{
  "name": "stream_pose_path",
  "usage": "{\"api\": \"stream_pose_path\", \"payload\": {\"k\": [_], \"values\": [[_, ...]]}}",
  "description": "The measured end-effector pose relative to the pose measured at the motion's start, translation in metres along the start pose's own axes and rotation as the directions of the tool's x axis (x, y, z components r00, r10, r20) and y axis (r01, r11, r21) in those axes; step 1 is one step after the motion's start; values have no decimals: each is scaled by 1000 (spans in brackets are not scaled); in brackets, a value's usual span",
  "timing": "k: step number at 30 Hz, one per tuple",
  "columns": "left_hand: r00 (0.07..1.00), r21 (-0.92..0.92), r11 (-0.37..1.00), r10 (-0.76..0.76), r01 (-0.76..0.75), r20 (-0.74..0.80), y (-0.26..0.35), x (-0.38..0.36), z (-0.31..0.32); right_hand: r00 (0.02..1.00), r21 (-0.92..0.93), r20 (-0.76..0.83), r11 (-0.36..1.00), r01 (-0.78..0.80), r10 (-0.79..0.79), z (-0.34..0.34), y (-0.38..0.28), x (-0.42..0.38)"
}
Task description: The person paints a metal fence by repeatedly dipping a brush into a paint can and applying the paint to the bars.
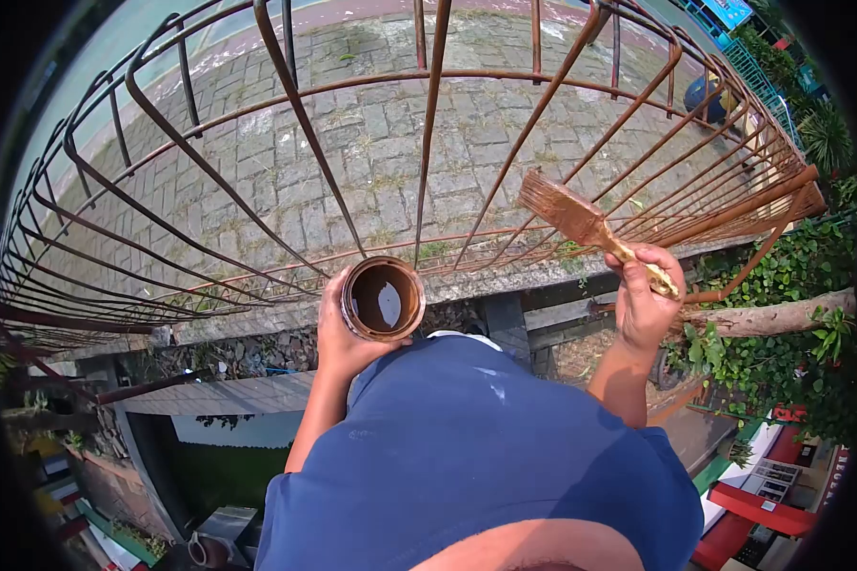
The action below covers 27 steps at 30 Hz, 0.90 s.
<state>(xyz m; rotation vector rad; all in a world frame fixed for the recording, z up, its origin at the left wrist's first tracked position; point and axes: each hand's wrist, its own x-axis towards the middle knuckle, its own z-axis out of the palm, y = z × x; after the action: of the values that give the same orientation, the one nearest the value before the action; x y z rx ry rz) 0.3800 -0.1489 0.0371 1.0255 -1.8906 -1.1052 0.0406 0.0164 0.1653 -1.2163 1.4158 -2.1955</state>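
My left hand point(341, 335) is wrapped round an open paint can point(414, 297), held upright close to my body. Dark brown liquid partly fills it, with a bright reflection on the surface. In my right hand point(646, 290) I grip the light handle of a paintbrush point(569, 211). Its wide bristle end is coated in reddish brown and points up and to the left, in front of the fence bars. The metal fence point(433, 133) curves across in front of me; its bars look brown, darker on the left and more orange-brown at the right.
Grey paving blocks point(371, 143) lie beyond the fence, with a low concrete ledge point(238, 322) at its foot. To the right are a tree branch point(781, 316) and green leaves point(762, 371). A dark round object point(707, 99) stands behind the bars at upper right.
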Motion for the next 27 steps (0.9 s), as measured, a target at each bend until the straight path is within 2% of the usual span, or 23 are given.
{"api": "stream_pose_path", "payload": {"k": [3,4,5,7,8,9,11,14,15,16,17,18,21,22,25,27], "values": [[994,94,994,50,-58,94,6,7,3,987,-10,158,1000,-2,3,15,-5,-13],[991,140,988,54,-71,121,7,9,3,990,-45,132,998,-41,47,21,-7,-18],[986,170,980,83,-107,144,12,12,2,978,-119,200,992,-34,58,29,-10,-22],[967,211,947,216,-242,137,1,14,6,944,-257,322,966,12,74,51,-22,-22],[971,220,952,178,-211,160,5,17,6,906,-336,423,933,126,29,69,-30,-16],[968,230,948,182,-220,174,7,19,7,810,-394,583,892,221,57,76,-37,-11],[960,245,940,190,-239,206,11,22,7,607,-346,793,861,373,56,85,-34,-1],[939,238,921,255,-309,231,13,26,3,461,-337,881,826,453,107,105,-17,1],[929,233,912,281,-336,241,12,27,2,381,-360,908,789,498,174,116,-11,1],[882,190,874,396,-447,254,7,29,-1,312,-387,917,747,541,248,129,-7,-1],[870,183,864,417,-470,264,6,28,-2,228,-390,920,704,593,318,137,-3,2],[856,177,852,440,-493,271,7,29,-2,190,-382,922,715,585,337,139,0,3],[847,178,842,452,-509,280,6,28,-6,247,-364,930,765,531,271,142,7,7],[849,181,843,453,-507,273,6,26,-6,207,-369,929,746,554,305,144,7,6],[861,191,855,424,-483,282,6,21,-7,203,-383,923,752,536,326,144,-2,4],[869,216,854,415,-474,269,7,19,-7,271,-355,929,817,454,253,137,-12,10]]}}
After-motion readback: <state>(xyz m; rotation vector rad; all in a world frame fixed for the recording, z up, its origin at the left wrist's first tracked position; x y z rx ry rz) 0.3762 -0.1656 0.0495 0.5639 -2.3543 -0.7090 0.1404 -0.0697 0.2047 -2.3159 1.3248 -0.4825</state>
